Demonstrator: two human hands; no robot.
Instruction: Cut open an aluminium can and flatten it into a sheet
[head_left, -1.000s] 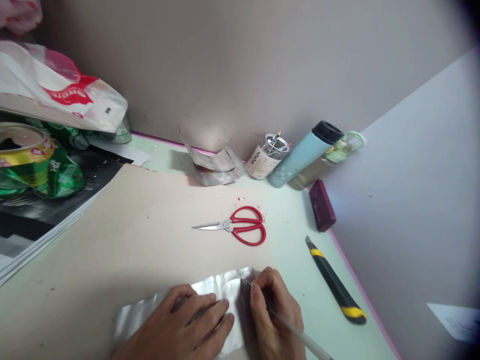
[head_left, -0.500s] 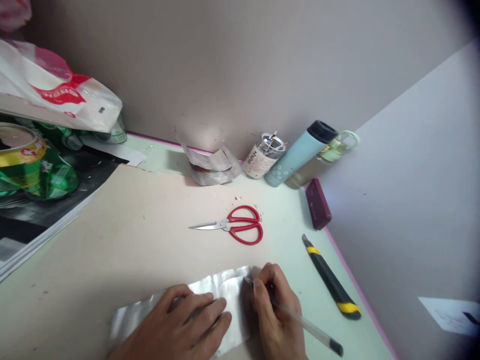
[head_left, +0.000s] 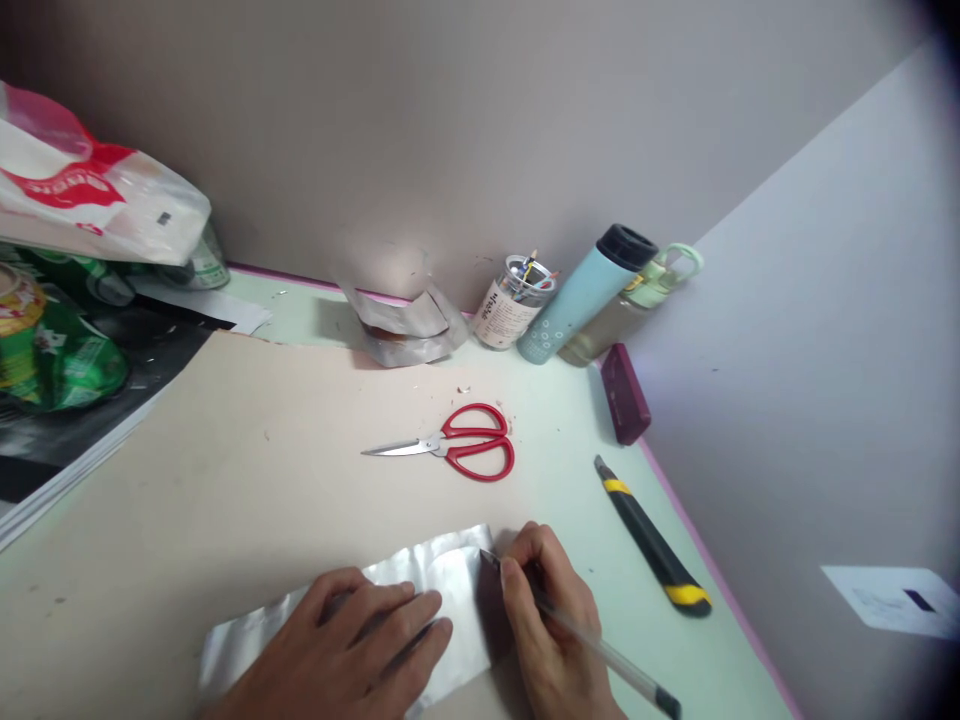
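Note:
A shiny silver metal sheet [head_left: 461, 625] lies at the bottom of the view, with a curved line faintly showing near its upper right end. My left hand [head_left: 367, 635] rests on it, palm down with the fingers stretched and slightly bent, pressing it to the surface. At the right end of the sheet, my right hand [head_left: 559, 620] grips a clear pen [head_left: 626, 672] with a dark cap end. Its tip touches or nearly touches the metal by the upper right corner. Beyond the hands lie red-handled scissors [head_left: 442, 445], blades pointing left.
A black and yellow utility knife [head_left: 652, 540] lies at the right. Behind stand a can of pencils [head_left: 504, 315], a blue tumbler [head_left: 581, 290], a green bottle [head_left: 611, 325] and a maroon box [head_left: 625, 395]. Cut metal pieces [head_left: 409, 335], crushed green cans [head_left: 79, 365] and a plastic bag [head_left: 142, 205] sit further left.
The whole view has shifted slightly, so everything appears a little further left. My hands, the pen and the sheet keep nearly the same places relative to each other.

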